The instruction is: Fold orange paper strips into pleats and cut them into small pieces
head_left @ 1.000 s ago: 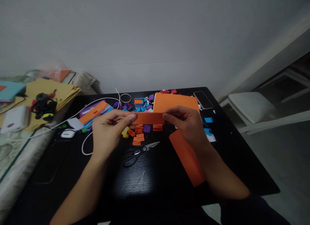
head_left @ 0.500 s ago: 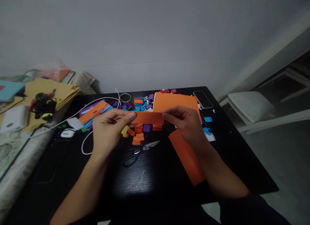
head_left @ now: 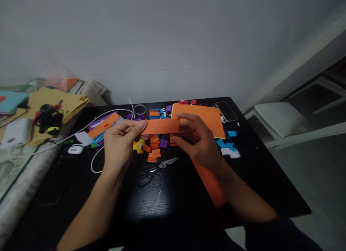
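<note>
My left hand [head_left: 121, 139] pinches one end of an orange paper strip [head_left: 162, 126] between thumb and fingers, holding it level above the table. A faint crease runs lengthwise along the strip. At its other end, my right hand [head_left: 198, 141] has thumb and fingers spread apart; whether a fingertip touches the back of the strip is hard to see. Scissors [head_left: 160, 166] lie below on the black table, blades slightly apart. A longer orange paper piece [head_left: 209, 182] lies partly under my right forearm. Small folded orange pieces [head_left: 154, 154] and a purple one [head_left: 163, 143] lie behind the scissors.
An orange paper stack [head_left: 200, 112] lies at the back, beside a phone [head_left: 226, 111]. Blue pieces [head_left: 231, 133] are at the right. On the left are a white cable [head_left: 93, 162], a white earbud case [head_left: 75, 149] and colored paper strips [head_left: 104, 125]. A white stool [head_left: 281, 116] stands right.
My right thumb and fingers have let go of the strip's right end and spread apart. The strip has tilted slightly and shifted a little left, still in my left hand.
</note>
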A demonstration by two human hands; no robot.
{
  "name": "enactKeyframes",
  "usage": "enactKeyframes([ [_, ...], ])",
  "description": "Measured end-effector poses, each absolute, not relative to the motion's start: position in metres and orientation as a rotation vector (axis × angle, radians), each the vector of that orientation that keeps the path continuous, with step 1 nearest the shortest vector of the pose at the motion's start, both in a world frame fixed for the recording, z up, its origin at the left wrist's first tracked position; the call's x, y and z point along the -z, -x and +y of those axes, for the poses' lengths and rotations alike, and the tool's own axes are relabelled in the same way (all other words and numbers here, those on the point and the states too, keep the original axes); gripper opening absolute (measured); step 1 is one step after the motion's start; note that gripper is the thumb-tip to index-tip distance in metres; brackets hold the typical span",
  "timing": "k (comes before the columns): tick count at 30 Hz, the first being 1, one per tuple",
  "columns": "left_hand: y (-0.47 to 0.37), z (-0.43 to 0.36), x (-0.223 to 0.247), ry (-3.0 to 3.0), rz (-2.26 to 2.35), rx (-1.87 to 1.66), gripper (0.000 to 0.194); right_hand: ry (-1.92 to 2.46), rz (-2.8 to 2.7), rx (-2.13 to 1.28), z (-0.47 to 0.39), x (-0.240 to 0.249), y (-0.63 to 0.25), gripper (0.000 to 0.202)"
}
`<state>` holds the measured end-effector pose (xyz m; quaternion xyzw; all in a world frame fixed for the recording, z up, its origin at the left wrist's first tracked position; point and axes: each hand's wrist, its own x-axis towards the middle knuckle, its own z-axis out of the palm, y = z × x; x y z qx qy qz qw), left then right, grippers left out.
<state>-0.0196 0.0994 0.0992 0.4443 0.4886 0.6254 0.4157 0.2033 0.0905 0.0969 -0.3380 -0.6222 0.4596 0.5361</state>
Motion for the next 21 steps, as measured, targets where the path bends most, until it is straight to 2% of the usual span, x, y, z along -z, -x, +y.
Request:
enactKeyframes([
  [6, 0.008, 0.097, -0.1, -1.004, 1.146, -1.536, 0.02, 0.871, -1.469, -0.853, 0.087, -0.087, -0.193, 0.038],
  [10, 0.002, 0.096, -0.099, -0.961, 1.12, -1.559, 0.02, 0.895, -1.45, -0.773, 0.083, -0.084, -0.19, 0.039],
  [13, 0.001, 0.095, -0.099, -0.955, 1.13, -1.572, 0.015, 0.93, -1.388, -0.885, 0.081, -0.088, -0.19, 0.043],
  [16, 0.003, 0.096, -0.098, -0.976, 1.159, -1.58, 0.015, 0.872, -1.32, -1.14, 0.083, -0.095, -0.195, 0.048],
  [21, 0.005, 0.095, -0.096, -1.064, 1.215, -1.574, 0.018, 0.892, -1.167, -1.407, 0.092, -0.104, -0.201, 0.031],
])
